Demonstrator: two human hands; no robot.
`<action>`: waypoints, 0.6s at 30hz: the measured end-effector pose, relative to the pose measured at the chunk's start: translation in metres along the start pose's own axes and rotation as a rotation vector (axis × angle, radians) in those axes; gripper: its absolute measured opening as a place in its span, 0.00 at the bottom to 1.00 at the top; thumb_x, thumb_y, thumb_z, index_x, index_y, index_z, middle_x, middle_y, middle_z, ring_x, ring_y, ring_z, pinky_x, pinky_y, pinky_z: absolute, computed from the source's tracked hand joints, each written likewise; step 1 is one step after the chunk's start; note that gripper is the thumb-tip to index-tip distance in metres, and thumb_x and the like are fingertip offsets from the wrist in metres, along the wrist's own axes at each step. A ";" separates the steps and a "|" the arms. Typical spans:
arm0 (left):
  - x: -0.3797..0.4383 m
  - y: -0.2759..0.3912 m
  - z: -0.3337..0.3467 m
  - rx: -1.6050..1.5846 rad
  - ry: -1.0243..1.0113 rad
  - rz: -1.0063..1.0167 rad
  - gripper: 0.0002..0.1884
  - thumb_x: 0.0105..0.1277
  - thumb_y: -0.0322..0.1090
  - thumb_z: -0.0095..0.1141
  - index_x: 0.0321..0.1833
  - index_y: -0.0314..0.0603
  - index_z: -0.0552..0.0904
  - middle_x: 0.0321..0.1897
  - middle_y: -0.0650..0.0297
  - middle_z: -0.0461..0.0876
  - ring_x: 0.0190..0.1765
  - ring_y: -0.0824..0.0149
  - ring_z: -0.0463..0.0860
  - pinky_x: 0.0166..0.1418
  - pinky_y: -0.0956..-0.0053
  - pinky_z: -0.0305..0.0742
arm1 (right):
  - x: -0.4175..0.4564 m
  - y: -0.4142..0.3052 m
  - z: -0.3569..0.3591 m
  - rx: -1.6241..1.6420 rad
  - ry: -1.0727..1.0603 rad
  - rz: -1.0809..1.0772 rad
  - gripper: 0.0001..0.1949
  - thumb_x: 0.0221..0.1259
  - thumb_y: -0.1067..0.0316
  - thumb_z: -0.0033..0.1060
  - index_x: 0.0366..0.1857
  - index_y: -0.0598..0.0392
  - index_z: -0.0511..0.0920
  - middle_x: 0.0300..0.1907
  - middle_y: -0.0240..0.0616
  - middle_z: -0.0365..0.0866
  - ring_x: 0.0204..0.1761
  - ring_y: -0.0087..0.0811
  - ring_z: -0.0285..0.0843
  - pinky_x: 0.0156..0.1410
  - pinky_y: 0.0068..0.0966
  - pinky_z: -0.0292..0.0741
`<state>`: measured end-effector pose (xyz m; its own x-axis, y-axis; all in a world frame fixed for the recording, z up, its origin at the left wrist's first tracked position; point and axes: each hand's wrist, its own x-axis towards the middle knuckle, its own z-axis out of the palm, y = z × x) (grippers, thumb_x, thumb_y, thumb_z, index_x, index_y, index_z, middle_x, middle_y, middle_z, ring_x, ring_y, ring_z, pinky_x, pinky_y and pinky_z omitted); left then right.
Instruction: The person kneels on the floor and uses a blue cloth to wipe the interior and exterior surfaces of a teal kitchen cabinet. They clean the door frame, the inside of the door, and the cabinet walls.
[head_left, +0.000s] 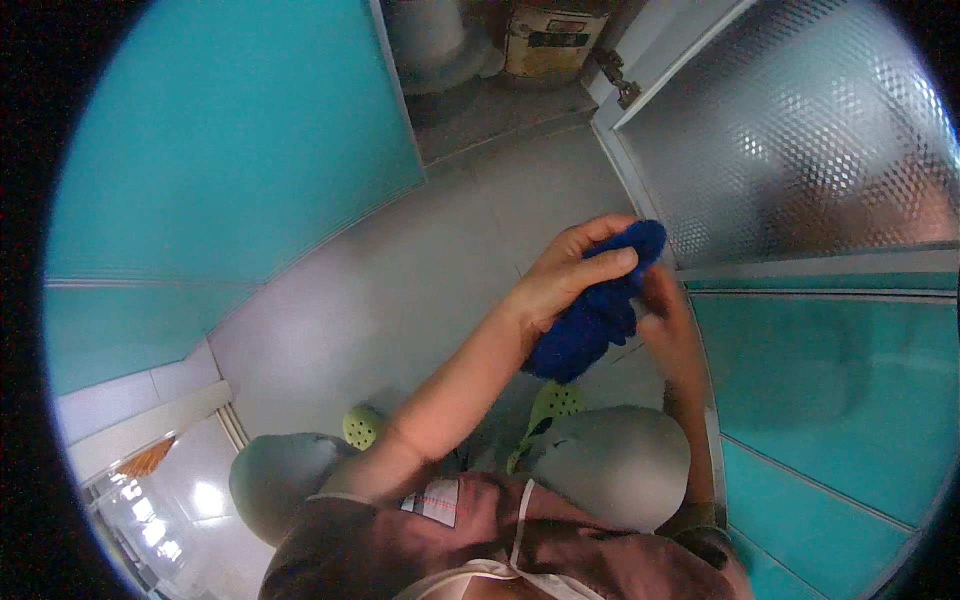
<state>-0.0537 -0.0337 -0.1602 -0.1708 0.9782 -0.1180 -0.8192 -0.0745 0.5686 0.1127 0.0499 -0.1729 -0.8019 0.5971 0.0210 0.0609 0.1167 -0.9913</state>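
A dark blue cloth (577, 337) hangs in folds from my left hand (581, 262). The thumb presses on its upper part while the fingers curl behind it. Close along the cloth's right side is my right hand (664, 307), blurred and partly behind the cloth. Whether its fingers grip the fabric cannot be made out. Both hands are above the grey tiled floor (375, 300), in front of my bent knees.
A turquoise cabinet door (247, 135) stands at left. Beyond it, an open cabinet holds a pale pipe (431, 37) and a bucket (555, 45). At right are a hinged patterned-glass door (750, 165) and turquoise panels (817, 367). Light green clogs (559, 401) are on my feet.
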 end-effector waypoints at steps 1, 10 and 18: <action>-0.001 0.000 0.002 -0.028 0.053 0.000 0.14 0.60 0.35 0.60 0.48 0.45 0.77 0.36 0.69 0.79 0.36 0.75 0.78 0.41 0.81 0.74 | -0.004 0.007 0.004 0.136 -0.093 0.174 0.27 0.54 0.54 0.62 0.53 0.61 0.71 0.51 0.42 0.75 0.54 0.36 0.71 0.62 0.34 0.65; 0.039 -0.030 -0.082 0.699 0.446 0.220 0.12 0.61 0.31 0.55 0.48 0.41 0.77 0.42 0.62 0.81 0.44 0.65 0.79 0.46 0.71 0.73 | -0.020 0.018 0.000 0.212 0.206 0.256 0.17 0.49 0.69 0.62 0.45 0.60 0.76 0.42 0.36 0.79 0.44 0.30 0.76 0.50 0.26 0.72; 0.017 -0.044 -0.032 1.006 -0.147 0.419 0.32 0.59 0.37 0.59 0.67 0.45 0.62 0.63 0.60 0.66 0.64 0.62 0.66 0.67 0.68 0.60 | -0.016 0.014 -0.004 0.142 0.227 0.201 0.24 0.57 0.64 0.55 0.58 0.59 0.66 0.50 0.38 0.75 0.52 0.30 0.72 0.57 0.27 0.68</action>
<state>-0.0382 -0.0201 -0.2135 -0.2094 0.9309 0.2992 0.1204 -0.2791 0.9527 0.1283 0.0452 -0.1862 -0.6286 0.7601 -0.1646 0.1086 -0.1238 -0.9863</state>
